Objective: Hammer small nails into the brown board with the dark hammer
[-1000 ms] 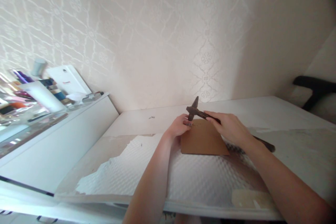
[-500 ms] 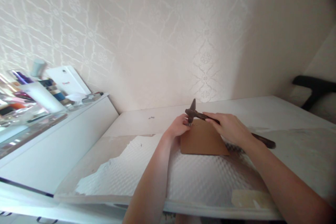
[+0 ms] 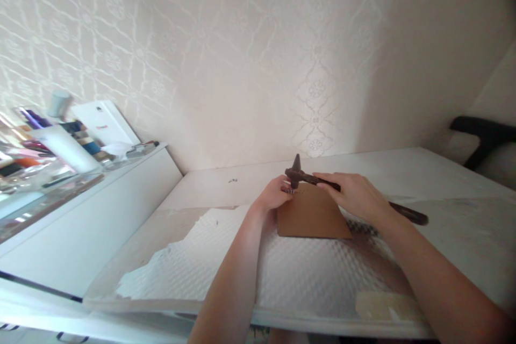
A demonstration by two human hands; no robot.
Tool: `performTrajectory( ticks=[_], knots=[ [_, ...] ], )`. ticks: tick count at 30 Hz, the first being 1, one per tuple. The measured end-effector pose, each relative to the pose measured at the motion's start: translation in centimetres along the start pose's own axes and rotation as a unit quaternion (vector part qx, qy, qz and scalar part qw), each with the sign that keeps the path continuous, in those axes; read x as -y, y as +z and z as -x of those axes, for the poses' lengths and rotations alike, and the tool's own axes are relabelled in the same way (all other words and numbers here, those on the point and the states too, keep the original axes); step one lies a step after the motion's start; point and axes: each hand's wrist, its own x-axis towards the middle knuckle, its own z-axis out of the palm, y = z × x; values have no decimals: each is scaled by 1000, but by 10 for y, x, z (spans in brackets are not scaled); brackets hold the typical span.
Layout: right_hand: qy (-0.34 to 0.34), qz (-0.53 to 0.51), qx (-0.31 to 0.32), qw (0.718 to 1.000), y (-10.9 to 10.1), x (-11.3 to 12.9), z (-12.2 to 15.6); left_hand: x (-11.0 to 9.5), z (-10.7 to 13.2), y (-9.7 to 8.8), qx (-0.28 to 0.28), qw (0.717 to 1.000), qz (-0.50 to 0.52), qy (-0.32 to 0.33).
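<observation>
My right hand [image 3: 358, 193] is closed around the handle of a dark brown hammer [image 3: 296, 174], which crosses over a flat brown sheet [image 3: 314, 215]. The head of the hammer is just above the fingertips of my left hand [image 3: 278, 193]. Those fingers are pinched at the sheet's upper left edge on a small pronged metal punch [image 3: 290, 191], mostly hidden by the fingers and the hammer head. Small dark marks run along the sheet's top edge beside it. Whether hammer and punch touch is unclear.
Under the sheet lies a white quilted-texture covering [image 3: 173, 263] with a ragged left edge, on a white table [image 3: 374, 172]. Small dark bits [image 3: 233, 180] lie farther back. A white cabinet [image 3: 100, 215] with bottles and boxes stands left; a black chair part [image 3: 479, 134] is right.
The hammer has shifted very slightly, its handle end moving a little right and its head slightly down. My left hand and the sheet stay nearly in place.
</observation>
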Motion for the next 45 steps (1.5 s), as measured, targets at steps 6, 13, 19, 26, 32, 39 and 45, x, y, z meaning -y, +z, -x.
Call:
performTrajectory(
  ticks=[6, 13, 19, 26, 32, 39, 45],
  knots=[
    [-1, 2, -3, 1000, -2, 2, 0, 0, -1, 0, -3, 1000, -3, -1],
    [-8, 5, 9, 1000, -2, 3, 0, -2, 1, 0, -1, 1000, -16, 4],
    [-8, -1, 7, 1000, -2, 3, 0, -3, 1, 0, 0, 1000, -15, 5],
    [-7, 2, -6, 1000, -1, 3, 0, 0, 0, 0, 1, 1000, 7, 6],
    [-4, 8, 7, 1000, -2, 3, 0, -1, 0, 0, 4, 1000, -2, 2],
    [-10, 0, 8, 1000, 0, 2, 0, -1, 0, 0, 5, 1000, -14, 5],
    [-8, -3, 6, 1000, 1, 2, 0, -2, 1, 0, 0, 1000, -8, 9]
  ],
)
